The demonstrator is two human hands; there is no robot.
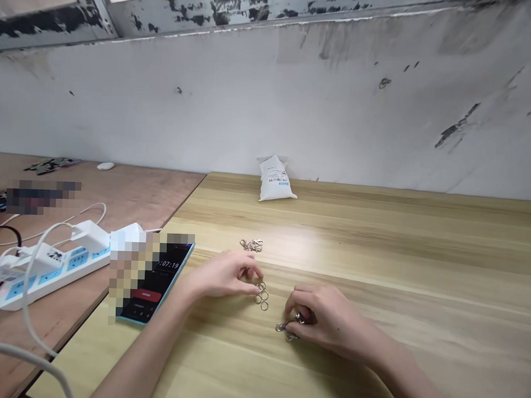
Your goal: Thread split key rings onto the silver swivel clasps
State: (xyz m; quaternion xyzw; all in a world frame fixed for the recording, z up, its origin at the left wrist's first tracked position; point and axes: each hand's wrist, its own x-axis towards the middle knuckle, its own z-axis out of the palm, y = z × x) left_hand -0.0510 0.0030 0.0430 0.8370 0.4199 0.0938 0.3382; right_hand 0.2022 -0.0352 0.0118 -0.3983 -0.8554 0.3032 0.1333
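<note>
Right hand (326,317) pinches a small metal clasp (286,328) on the wooden table (377,249); left hand (221,276) presses its fingers together at light, stiff metal rings (261,296), best taken by the rim, hold unconfirmed.

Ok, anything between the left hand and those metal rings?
Nothing visible. The left hand has its fingertips right at the metal rings. The right hand, at its clasps, sits apart to the right, not between them.
</note>
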